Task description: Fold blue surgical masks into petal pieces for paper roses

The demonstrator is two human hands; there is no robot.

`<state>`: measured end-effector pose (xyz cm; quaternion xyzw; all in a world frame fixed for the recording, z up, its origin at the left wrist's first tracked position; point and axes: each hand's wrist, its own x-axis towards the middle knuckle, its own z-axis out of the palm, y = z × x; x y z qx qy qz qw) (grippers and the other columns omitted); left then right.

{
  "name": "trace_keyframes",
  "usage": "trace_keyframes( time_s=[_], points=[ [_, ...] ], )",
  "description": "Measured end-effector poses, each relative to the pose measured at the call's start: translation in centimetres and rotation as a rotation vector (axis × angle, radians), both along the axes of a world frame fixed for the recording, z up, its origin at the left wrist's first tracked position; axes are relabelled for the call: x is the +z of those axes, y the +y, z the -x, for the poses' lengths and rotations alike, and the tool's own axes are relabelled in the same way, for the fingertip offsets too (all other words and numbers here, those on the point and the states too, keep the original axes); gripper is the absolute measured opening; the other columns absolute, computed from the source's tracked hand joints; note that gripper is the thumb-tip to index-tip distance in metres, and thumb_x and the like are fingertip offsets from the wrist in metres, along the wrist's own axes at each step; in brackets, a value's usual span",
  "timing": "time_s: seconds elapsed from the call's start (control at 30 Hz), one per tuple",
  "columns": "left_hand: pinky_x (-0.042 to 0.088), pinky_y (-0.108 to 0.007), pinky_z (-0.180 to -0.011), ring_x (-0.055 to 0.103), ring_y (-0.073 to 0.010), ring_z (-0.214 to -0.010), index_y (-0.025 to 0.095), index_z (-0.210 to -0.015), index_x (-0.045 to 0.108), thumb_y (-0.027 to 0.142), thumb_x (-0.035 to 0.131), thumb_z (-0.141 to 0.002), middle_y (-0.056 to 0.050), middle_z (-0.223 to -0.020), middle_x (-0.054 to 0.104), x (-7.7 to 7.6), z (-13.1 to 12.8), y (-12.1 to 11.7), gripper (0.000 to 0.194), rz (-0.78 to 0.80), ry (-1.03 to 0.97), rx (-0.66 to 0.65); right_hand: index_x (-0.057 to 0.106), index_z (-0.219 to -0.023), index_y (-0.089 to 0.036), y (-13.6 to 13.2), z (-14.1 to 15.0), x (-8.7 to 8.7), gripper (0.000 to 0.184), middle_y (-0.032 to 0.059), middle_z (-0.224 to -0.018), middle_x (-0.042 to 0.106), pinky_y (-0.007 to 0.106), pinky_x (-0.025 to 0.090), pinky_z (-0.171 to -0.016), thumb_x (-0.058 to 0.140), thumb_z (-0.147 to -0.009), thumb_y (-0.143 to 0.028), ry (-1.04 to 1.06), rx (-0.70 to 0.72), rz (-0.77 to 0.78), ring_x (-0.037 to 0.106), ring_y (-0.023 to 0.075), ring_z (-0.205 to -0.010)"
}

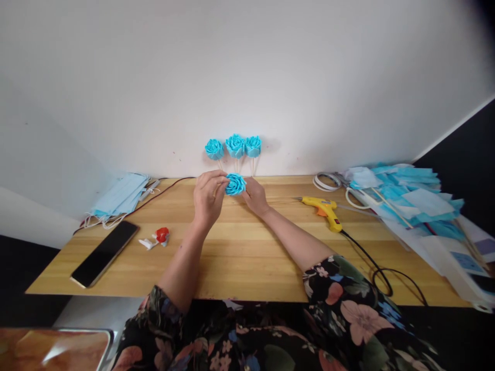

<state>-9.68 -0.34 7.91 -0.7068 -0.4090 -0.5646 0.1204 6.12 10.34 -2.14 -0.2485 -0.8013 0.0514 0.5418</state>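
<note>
A bright blue handmade flower (235, 184) with layered petals is held up between my two hands, its open face turned toward me. My left hand (209, 196) pinches the flower's left edge between thumb and fingers. From the right, my right hand (255, 196) is closed at the flower's underside; its fingertips and any stem there are hidden. Behind them, three similar blue flowers (235, 146) on thin sticks lean against the wall.
A yellow glue gun (323, 208) lies to the right, its black cord trailing forward. Beyond it are a tape roll (327, 182), scissors (358, 200) and piled blue sheets (413, 190). Face masks (119, 196), a phone (105, 253) and a red-and-white crumpled piece (161, 236) are left.
</note>
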Motion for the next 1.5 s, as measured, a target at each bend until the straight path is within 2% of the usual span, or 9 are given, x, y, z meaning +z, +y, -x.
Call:
trace_keyframes(
  time_s=[0.13,0.3,0.43,0.77,0.93,1.1,1.3,1.5],
  points=[
    [0.051,-0.036,-0.092,0.068,-0.0186,-0.100,0.018,-0.093,0.069,0.018,0.056,-0.098,-0.008,-0.104,0.074,-0.2,-0.2,0.1,0.014,0.019,-0.007,-0.011,0.069,-0.101,-0.023,0.1,0.2,-0.1,0.028,0.0071,-0.094,0.074,0.037,0.055,-0.080,0.043,-0.103,-0.035,-0.013,-0.002,0.020,0.067,0.0225,-0.092],
    [0.052,-0.037,-0.094,0.066,-0.0186,-0.107,0.019,-0.105,0.067,0.016,0.055,-0.098,-0.009,-0.110,0.071,-0.3,-0.7,-0.2,0.014,-0.012,-0.112,-0.058,0.067,-0.101,-0.023,0.2,0.0,-0.1,0.027,0.0076,-0.094,0.072,0.036,0.053,-0.080,0.042,-0.103,-0.033,0.008,-0.026,0.003,0.066,0.0222,-0.092],
    [0.051,-0.038,-0.092,0.065,-0.0195,-0.102,0.019,-0.095,0.063,0.018,0.060,-0.094,-0.008,-0.104,0.068,-0.4,-1.0,-0.5,0.003,-0.039,-0.136,-0.034,0.066,-0.100,-0.023,0.3,-0.2,0.0,0.025,0.0077,-0.093,0.071,0.036,0.053,-0.079,0.043,-0.102,-0.033,-0.014,-0.039,0.026,0.065,0.0229,-0.091],
    [0.051,-0.038,-0.090,0.064,-0.0208,-0.101,0.019,-0.096,0.064,0.017,0.063,-0.091,-0.008,-0.102,0.068,-0.6,-1.0,-0.4,0.006,0.009,-0.032,0.008,0.064,-0.090,-0.022,0.3,-0.3,0.4,0.033,0.0065,-0.085,0.069,0.032,0.050,-0.075,0.040,-0.104,-0.041,0.007,-0.065,0.040,0.063,0.0206,-0.084],
    [0.053,-0.037,-0.088,0.065,-0.0206,-0.098,0.019,-0.096,0.067,0.019,0.066,-0.090,-0.008,-0.102,0.070,-0.5,-0.4,0.1,0.006,-0.007,0.041,0.056,0.066,-0.090,-0.022,0.6,-0.5,0.6,0.029,0.0061,-0.085,0.069,0.032,0.050,-0.077,0.044,-0.102,-0.035,0.067,-0.075,0.039,0.063,0.0202,-0.085],
    [0.052,-0.037,-0.088,0.065,-0.0213,-0.098,0.019,-0.096,0.069,0.021,0.066,-0.090,-0.009,-0.102,0.071,-0.4,-0.1,0.3,0.007,0.042,0.088,0.001,0.067,-0.092,-0.022,0.9,-0.9,0.6,0.022,0.0073,-0.089,0.071,0.035,0.050,-0.078,0.047,-0.100,-0.028,0.075,-0.084,0.036,0.063,0.0220,-0.089],
    [0.050,-0.038,-0.088,0.065,-0.0221,-0.097,0.020,-0.091,0.070,0.023,0.067,-0.089,-0.009,-0.101,0.072,-0.3,0.2,0.2,0.005,0.099,0.129,-0.001,0.067,-0.091,-0.022,1.0,-0.9,0.6,0.023,0.0069,-0.090,0.071,0.035,0.051,-0.079,0.046,-0.098,-0.025,0.051,-0.106,0.056,0.064,0.0220,-0.090],
    [0.047,-0.038,-0.087,0.065,-0.0225,-0.096,0.021,-0.095,0.071,0.025,0.066,-0.092,-0.008,-0.102,0.072,-0.4,0.4,0.3,0.007,0.073,0.224,0.058,0.066,-0.091,-0.022,1.2,-1.0,0.4,0.021,0.0065,-0.090,0.072,0.035,0.052,-0.080,0.046,-0.098,-0.024,0.042,-0.112,0.040,0.064,0.0220,-0.090]
  ],
)
